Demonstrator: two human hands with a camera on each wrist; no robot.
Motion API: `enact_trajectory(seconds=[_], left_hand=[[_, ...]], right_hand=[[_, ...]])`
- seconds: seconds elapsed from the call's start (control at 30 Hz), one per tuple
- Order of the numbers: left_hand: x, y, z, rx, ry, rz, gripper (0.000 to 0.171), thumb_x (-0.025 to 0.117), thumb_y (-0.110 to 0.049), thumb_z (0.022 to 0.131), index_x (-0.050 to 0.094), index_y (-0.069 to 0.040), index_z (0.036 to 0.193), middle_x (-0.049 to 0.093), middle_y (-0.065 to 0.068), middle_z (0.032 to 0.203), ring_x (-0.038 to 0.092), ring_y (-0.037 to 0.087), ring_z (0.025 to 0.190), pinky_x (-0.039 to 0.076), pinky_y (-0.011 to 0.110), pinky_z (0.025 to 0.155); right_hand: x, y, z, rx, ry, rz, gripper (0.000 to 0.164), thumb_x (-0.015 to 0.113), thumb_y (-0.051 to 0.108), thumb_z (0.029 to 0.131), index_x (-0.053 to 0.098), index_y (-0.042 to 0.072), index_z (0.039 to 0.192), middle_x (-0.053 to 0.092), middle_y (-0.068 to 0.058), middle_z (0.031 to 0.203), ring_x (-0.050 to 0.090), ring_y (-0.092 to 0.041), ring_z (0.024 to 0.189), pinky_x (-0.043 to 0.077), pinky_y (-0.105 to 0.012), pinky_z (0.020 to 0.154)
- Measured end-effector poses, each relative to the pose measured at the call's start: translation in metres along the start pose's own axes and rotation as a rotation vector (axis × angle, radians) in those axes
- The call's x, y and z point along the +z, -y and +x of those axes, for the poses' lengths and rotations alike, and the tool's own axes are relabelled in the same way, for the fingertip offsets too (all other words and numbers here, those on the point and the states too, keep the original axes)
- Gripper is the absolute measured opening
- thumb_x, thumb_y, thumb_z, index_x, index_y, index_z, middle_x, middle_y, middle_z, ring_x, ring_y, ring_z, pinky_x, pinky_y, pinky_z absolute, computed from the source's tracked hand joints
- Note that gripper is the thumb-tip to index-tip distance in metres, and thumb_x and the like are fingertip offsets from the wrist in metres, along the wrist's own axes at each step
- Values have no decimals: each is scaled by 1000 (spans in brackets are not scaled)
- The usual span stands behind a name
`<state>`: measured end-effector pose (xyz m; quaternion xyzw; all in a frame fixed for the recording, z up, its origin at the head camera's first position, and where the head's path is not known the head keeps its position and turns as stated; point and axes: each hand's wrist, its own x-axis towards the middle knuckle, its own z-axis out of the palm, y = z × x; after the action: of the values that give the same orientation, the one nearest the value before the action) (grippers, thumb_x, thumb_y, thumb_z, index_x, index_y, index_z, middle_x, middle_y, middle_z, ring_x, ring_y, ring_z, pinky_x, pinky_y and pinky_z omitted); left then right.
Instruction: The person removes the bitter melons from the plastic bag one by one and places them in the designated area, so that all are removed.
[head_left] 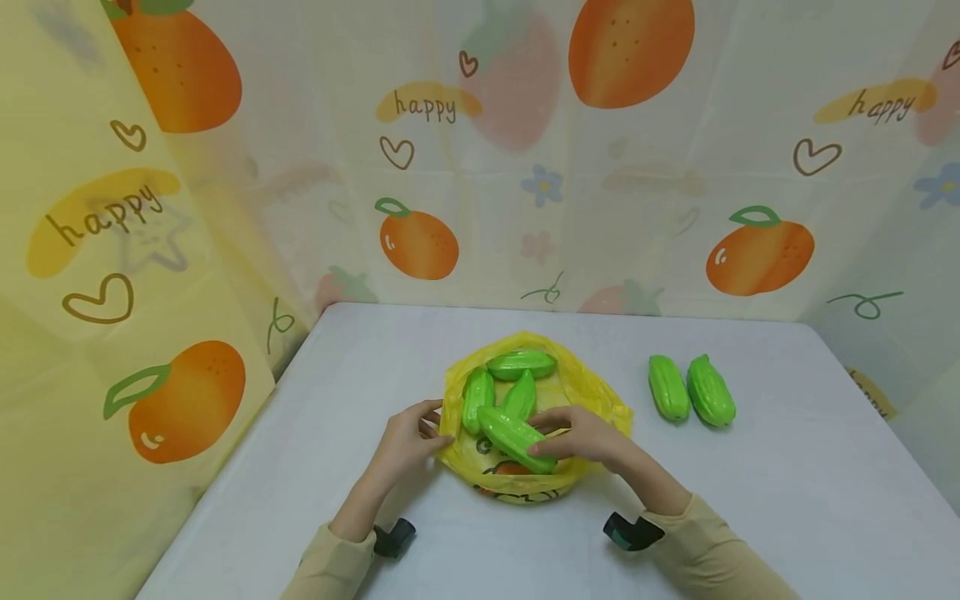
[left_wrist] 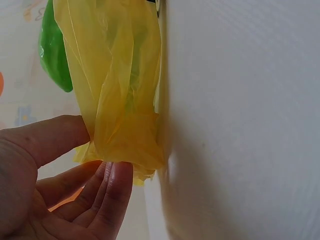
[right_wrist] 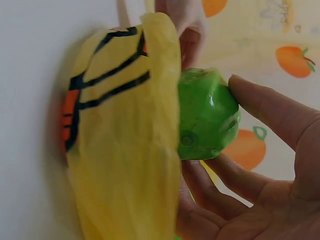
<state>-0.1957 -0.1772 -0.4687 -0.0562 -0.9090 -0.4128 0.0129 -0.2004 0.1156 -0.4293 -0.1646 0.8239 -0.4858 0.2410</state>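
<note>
A yellow plastic bag (head_left: 592,392) lies with its mouth spread wide, several glossy green ridged fruits inside. At its left rim my left hand (head_left: 405,442) pinches the plastic between thumb and fingers; the left wrist view shows the thumb (left_wrist: 55,137) against the bag wall (left_wrist: 120,100). My right hand (head_left: 581,435) reaches over the bag's right side and holds the nearest green ridged fruit (head_left: 513,437) by its near end. This fruit slants across the others. In the right wrist view, its lobed end (right_wrist: 207,115) sits between thumb and fingers, partly hidden by the bag.
Two more green ridged fruits, a left one (head_left: 668,388) and a right one (head_left: 710,392), lie side by side on the white table (head_left: 787,492), right of the bag. A printed curtain (head_left: 495,250) hangs behind the table's back edge and along the sides.
</note>
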Motion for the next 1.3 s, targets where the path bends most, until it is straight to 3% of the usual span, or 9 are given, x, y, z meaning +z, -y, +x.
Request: enact_trajectory(seconds=[0.27, 0.73, 1.3], left_hand=[[-1, -2, -1, -3, -4, 3, 54, 80, -10, 73, 61, -7, 123, 67, 6, 94, 60, 11, 74, 50, 26, 65], [-1, -3, -1, -1, -5, 5, 53, 79, -9, 73, 61, -6, 123, 67, 7, 94, 60, 11, 73, 51, 26, 64], [1, 2, 1, 3, -4, 17, 54, 80, -11, 73, 61, -7, 123, 67, 6, 94, 60, 10, 73, 51, 25, 64]], right_hand=[[-13, 0, -5, -3, -53, -5, 53, 74, 36, 80, 61, 13, 126, 59, -13, 125, 57, -27, 112, 53, -35, 82], [-42, -3, -16, 38, -136, 46, 61, 73, 35, 82, 54, 5, 132, 59, -17, 124, 64, -20, 100, 55, -35, 84], [-81, -12, -37, 60, -218, 24, 67, 68, 38, 85, 46, 3, 138, 48, -24, 137, 57, -30, 114, 53, -38, 88]])
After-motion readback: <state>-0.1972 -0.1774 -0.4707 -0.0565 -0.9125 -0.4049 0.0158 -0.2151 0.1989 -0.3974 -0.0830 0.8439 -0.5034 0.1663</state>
